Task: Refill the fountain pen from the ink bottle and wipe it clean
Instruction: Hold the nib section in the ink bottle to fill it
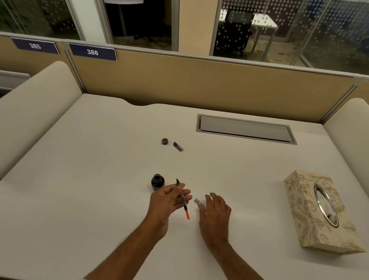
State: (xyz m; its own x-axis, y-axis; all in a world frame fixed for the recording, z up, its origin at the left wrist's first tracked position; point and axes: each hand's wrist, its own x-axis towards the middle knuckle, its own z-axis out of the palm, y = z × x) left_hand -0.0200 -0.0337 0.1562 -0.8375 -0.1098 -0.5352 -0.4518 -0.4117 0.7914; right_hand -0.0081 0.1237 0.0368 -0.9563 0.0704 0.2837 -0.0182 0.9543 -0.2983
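My left hand [167,199] pinches the fountain pen's inner part [182,197], nib pointing up and away, its converter ending in an orange knob low down. Just left of it stands the open ink bottle [157,182], dark and round. My right hand [215,210] hovers with relaxed fingers over the silver pen barrel [199,203], which lies on the white desk [94,178]; whether the fingers touch it I cannot tell. Farther back lie the bottle's cap [165,141] and the dark pen cap [178,146].
A floral tissue box [315,209] with a metal oval opening lies at the right. A grey cable hatch [245,129] sits in the desk at the back. Tan partition panels and padded side dividers enclose the desk.
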